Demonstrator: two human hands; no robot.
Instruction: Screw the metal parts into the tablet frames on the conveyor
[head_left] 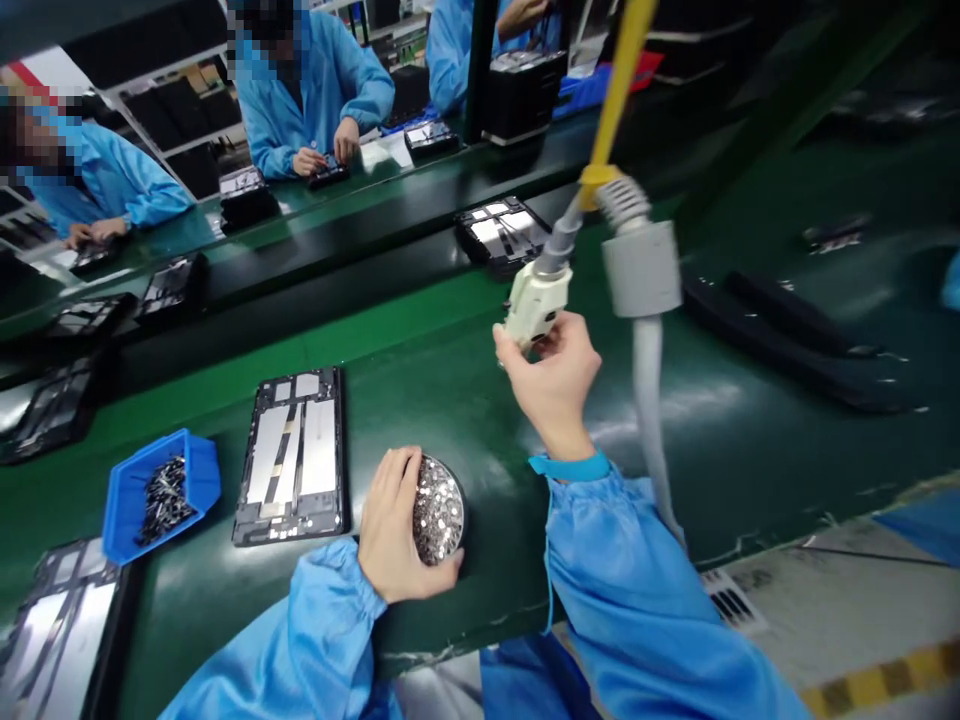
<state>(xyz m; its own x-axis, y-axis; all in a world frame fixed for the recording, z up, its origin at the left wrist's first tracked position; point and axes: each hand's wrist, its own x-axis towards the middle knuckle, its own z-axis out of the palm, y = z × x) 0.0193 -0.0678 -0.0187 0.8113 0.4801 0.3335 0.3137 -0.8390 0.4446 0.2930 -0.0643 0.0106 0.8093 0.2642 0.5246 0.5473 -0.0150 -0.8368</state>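
Curling part-closed around a dish (439, 512), the left hand (394, 530) likely steadies it; the right hand (553, 385) pinches a pale fitting (537, 298) (yellow strap (625, 75) above that hand, perhaps for support).

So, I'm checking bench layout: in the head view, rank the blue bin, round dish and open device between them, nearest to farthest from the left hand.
1. Round dish: touching the left hand, on its right.
2. Open device: left of the hand.
3. Blue bin: farther left, past the device.
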